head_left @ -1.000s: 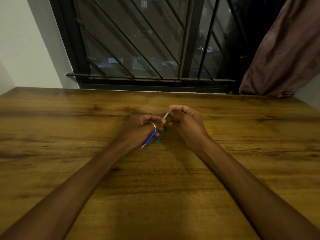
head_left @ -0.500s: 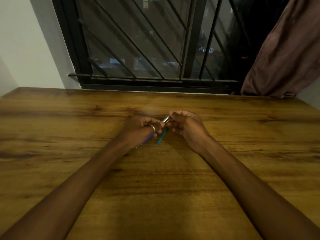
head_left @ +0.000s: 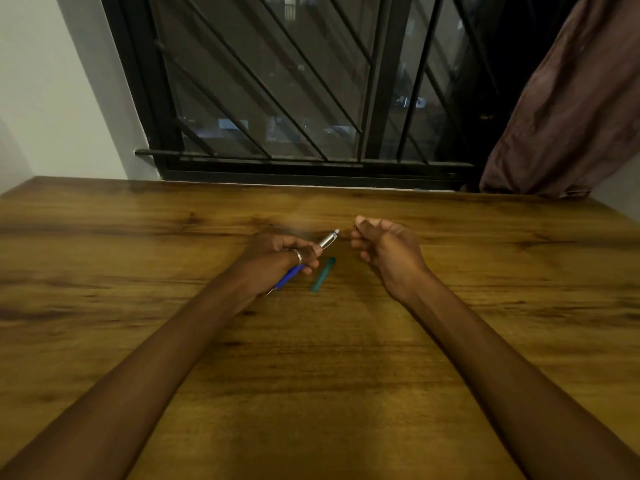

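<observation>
Gripping a pen (head_left: pixel 327 241) in our left hand (head_left: pixel 277 258), we have the fingers curled round its blue barrel. Its silver front end points toward our right hand (head_left: pixel 384 251) and stops just short of it. That hand's fingers are curled, thumb against forefinger; whether they pinch anything we cannot tell. A teal cap (head_left: pixel 323 274) lies on the table (head_left: pixel 138 341) between our hands, just beside the left. The table's far edge meets a barred window (head_left: pixel 277 98), well beyond the hands. Bare wood spreads to both sides.
</observation>
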